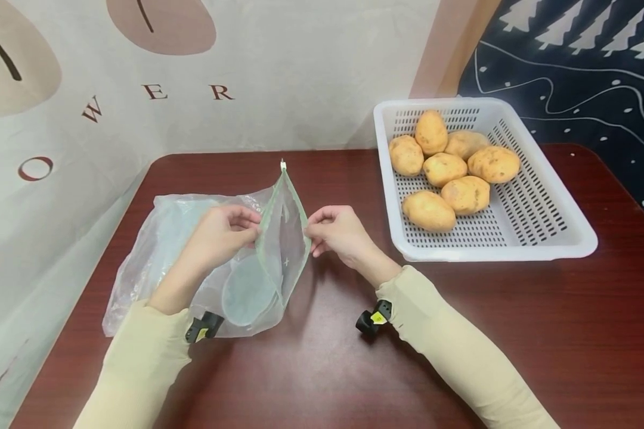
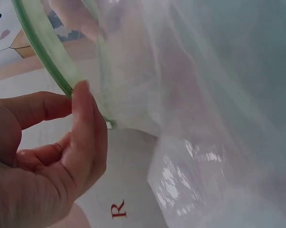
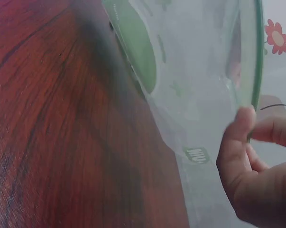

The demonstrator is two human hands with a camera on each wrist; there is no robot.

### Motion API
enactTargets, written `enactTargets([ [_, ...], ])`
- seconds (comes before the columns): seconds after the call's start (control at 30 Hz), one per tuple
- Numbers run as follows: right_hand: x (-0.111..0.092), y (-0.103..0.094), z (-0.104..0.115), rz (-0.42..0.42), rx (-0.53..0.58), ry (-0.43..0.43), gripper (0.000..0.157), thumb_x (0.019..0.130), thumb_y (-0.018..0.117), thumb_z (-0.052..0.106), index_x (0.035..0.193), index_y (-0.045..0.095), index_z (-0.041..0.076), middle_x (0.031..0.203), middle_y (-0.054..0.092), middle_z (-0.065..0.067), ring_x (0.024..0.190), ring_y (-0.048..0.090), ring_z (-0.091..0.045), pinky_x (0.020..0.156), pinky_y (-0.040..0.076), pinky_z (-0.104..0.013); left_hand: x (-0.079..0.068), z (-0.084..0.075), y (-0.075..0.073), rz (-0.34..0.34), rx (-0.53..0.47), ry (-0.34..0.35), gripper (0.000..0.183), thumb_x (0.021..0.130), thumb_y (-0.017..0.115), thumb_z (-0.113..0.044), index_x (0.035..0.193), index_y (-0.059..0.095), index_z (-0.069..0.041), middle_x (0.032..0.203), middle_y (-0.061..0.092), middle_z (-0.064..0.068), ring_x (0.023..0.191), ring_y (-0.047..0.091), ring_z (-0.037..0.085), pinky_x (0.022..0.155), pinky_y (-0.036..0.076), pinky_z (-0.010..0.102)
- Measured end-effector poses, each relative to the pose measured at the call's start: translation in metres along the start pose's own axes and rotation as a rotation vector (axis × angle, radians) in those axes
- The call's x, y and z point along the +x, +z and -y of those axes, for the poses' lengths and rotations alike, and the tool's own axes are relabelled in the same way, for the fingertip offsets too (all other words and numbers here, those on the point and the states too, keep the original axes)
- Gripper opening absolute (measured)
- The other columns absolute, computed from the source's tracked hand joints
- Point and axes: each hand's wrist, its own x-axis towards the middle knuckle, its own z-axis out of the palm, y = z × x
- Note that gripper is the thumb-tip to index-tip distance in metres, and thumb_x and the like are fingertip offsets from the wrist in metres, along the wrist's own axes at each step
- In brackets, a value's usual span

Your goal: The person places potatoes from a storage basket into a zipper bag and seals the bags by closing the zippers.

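Both hands hold apart the mouth of a clear zip bag with a green-edged opening and a pale round print. My left hand pinches the left edge between thumb and fingers; in the left wrist view its fingertips grip the green zip strip. On the other side my right hand pinches the right edge, and the right wrist view shows thumb and forefinger on that green rim. A small white slider sits at the far end of the mouth. The bag's inside shows as an open gap.
Another clear plastic bag lies flat under the left forearm. At the back right stands a white perforated basket holding several potatoes. Everything rests on a dark red wooden table, with a printed cloth hanging behind it.
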Motion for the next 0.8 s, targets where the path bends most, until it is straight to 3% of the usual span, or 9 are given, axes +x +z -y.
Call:
enactTargets([
  [0.17, 0.001, -0.010, 0.005, -0.161, -0.070, -0.080, 0.009, 0.077, 0.048, -0.015, 0.080, 0.054, -0.008, 0.053, 0.051, -0.007, 0.038, 0.050, -0.013, 0.033, 0.045, -0.020, -0.002, 0.004, -0.011, -0.045, 0.103, -0.021, 0.023, 0.081, 0.051, -0.004, 0.101, 0.059, 0.005, 0.087, 0.063, 0.016, 0.063, 0.064, 0.010, 0.065, 0.051, 0.025],
  [0.37, 0.004, -0.020, 0.008, -0.301, -0.091, -0.099, 0.010, 0.079, 0.049, -0.015, 0.080, 0.055, -0.008, 0.059, 0.050, -0.008, 0.037, 0.051, -0.012, 0.033, 0.045, -0.020, -0.007, 0.014, -0.027, -0.088, 0.148, -0.024, 0.022, 0.079, 0.050, -0.003, 0.099, 0.059, 0.002, 0.085, 0.062, 0.012, 0.064, 0.062, 0.002, 0.062, 0.046, 0.023],
  [0.6, 0.004, -0.024, 0.006, -0.370, -0.135, -0.071, 0.009, 0.083, 0.050, -0.013, 0.084, 0.057, -0.008, 0.068, 0.051, -0.010, 0.039, 0.049, -0.011, 0.034, 0.043, -0.018, -0.016, 0.028, -0.040, -0.108, 0.232, -0.057, 0.019, 0.080, 0.054, -0.006, 0.097, 0.062, -0.002, 0.083, 0.063, 0.008, 0.066, 0.060, 0.001, 0.060, 0.044, 0.025],
  [0.8, 0.002, -0.025, 0.005, -0.370, -0.175, -0.065, 0.010, 0.083, 0.049, -0.013, 0.084, 0.058, -0.008, 0.067, 0.052, -0.010, 0.039, 0.049, -0.010, 0.034, 0.044, -0.019, -0.022, 0.039, -0.046, -0.115, 0.292, -0.092, 0.018, 0.080, 0.061, -0.009, 0.096, 0.063, -0.003, 0.081, 0.064, 0.005, 0.071, 0.061, 0.010, 0.059, 0.045, 0.026],
])
